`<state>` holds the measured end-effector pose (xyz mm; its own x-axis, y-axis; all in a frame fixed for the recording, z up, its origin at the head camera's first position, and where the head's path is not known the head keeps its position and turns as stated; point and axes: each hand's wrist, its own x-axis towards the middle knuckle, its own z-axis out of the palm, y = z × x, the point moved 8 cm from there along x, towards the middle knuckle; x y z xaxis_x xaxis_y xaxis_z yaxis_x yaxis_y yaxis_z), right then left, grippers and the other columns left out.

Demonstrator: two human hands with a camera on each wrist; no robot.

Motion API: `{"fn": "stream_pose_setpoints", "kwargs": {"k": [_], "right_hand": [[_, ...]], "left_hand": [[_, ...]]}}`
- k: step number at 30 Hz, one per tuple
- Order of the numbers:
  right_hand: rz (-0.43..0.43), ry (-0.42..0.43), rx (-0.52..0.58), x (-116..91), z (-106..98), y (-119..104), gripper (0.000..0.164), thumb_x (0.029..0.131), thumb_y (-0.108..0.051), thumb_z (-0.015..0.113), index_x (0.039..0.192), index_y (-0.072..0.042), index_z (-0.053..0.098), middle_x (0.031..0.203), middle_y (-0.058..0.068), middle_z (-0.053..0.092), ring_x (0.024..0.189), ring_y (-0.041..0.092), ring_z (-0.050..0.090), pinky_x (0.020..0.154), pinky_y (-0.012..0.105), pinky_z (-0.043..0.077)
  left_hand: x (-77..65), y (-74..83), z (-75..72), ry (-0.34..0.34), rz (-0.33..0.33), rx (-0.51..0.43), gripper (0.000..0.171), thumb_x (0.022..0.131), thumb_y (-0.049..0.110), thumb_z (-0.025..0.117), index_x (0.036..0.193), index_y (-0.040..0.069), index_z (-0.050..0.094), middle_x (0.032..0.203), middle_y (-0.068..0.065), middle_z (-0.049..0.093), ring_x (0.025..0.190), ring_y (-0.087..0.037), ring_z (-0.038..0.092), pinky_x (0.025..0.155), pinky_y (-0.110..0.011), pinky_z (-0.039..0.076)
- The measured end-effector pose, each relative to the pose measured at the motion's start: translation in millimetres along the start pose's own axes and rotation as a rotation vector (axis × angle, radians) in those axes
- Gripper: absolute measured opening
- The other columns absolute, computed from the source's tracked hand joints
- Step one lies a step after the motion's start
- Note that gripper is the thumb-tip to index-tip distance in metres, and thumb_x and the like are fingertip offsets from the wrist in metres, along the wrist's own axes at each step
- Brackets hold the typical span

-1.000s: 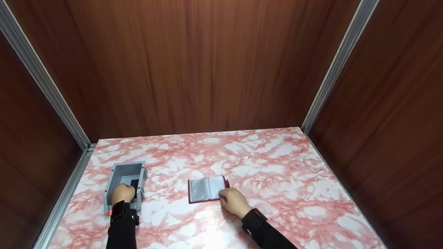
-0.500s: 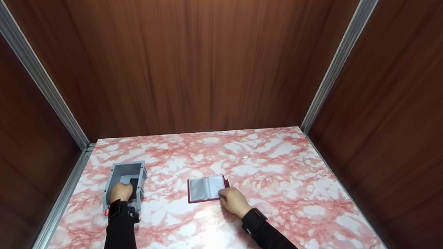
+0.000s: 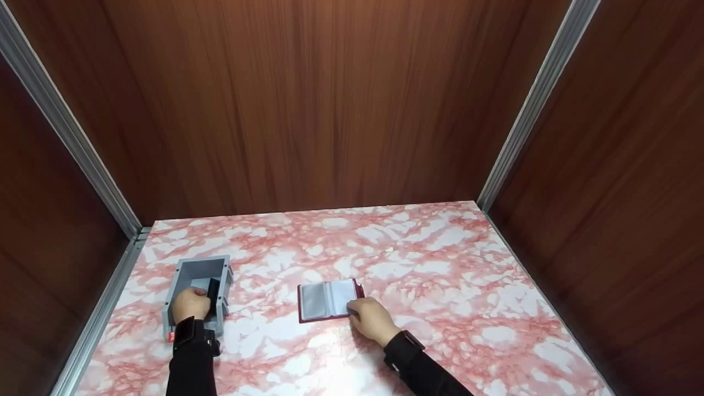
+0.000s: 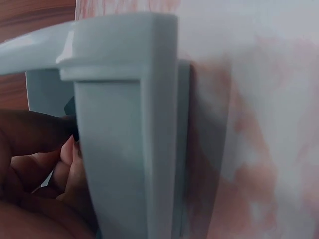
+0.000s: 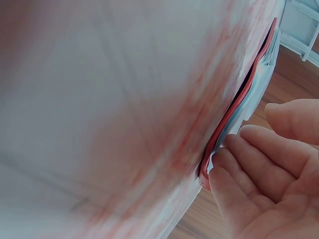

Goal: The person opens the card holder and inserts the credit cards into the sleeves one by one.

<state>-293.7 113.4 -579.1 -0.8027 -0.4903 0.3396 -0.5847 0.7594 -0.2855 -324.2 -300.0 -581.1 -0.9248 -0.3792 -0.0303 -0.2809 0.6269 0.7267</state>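
On the table lies a card holder (image 3: 328, 301), spread open, with a dark red cover and clear plastic sleeves. My right hand (image 3: 374, 320) rests at its lower right corner. In the right wrist view the fingers (image 5: 259, 154) lie nearly straight against the edge of the sleeves, the thumb held apart. Inside a grey plastic bin (image 3: 226, 272) at the left, my left hand (image 3: 191, 305) pinches a flat black rectangular piece (image 3: 213, 294). The bin's wall (image 4: 114, 149) hides most of that piece in the left wrist view.
A small red tag (image 3: 171, 336) shows at the bin's near left corner. The table (image 3: 440, 269) has a red and white marbled top. Brown wood-grain panels (image 3: 308, 110) with metal corner posts enclose it at the back and sides.
The left hand has shifted slightly left within the bin, and more of the black piece shows, tilted up along the right wall. The right hand and card holder have stayed in place.
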Motion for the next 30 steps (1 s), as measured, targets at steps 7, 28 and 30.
{"fn": "stream_pose_setpoints", "kwargs": {"k": [7, 28, 30], "right_hand": [[0.003, -0.001, 0.008, 0, -1, 0, 0.012, 0.082, -0.003, 0.072, 0.094, -0.003, 0.069, 0.094, 0.009, 0.07, 0.09, 0.028, 0.066, 0.082, 0.039, 0.052], [-0.008, 0.006, -0.006, 0, 0, 0, 0.011, 0.081, -0.003, 0.073, 0.09, -0.004, 0.067, 0.09, 0.007, 0.069, 0.088, 0.027, 0.065, 0.081, 0.038, 0.051], [-0.012, 0.005, -0.003, 0, 0, 0, 0.011, 0.081, -0.003, 0.073, 0.091, -0.004, 0.067, 0.091, 0.008, 0.069, 0.088, 0.027, 0.066, 0.081, 0.039, 0.051]], "left_hand": [[-3.3, 2.3, -1.5, -0.022, 0.006, 0.017, 0.03, 0.085, 0.003, 0.05, 0.107, -0.013, 0.062, 0.107, -0.031, 0.062, 0.098, -0.049, 0.057, 0.087, -0.055, 0.044], [-17.6, 48.0, -42.6, 0.342, 0.105, -0.018, 0.028, 0.086, -0.004, 0.05, 0.108, -0.013, 0.064, 0.101, -0.034, 0.06, 0.099, -0.05, 0.054, 0.089, -0.059, 0.041], [-19.4, 56.1, -47.6, 0.399, 0.149, -0.024, 0.027, 0.085, -0.006, 0.049, 0.105, -0.012, 0.065, 0.098, -0.034, 0.061, 0.098, -0.05, 0.054, 0.088, -0.058, 0.042]]}}
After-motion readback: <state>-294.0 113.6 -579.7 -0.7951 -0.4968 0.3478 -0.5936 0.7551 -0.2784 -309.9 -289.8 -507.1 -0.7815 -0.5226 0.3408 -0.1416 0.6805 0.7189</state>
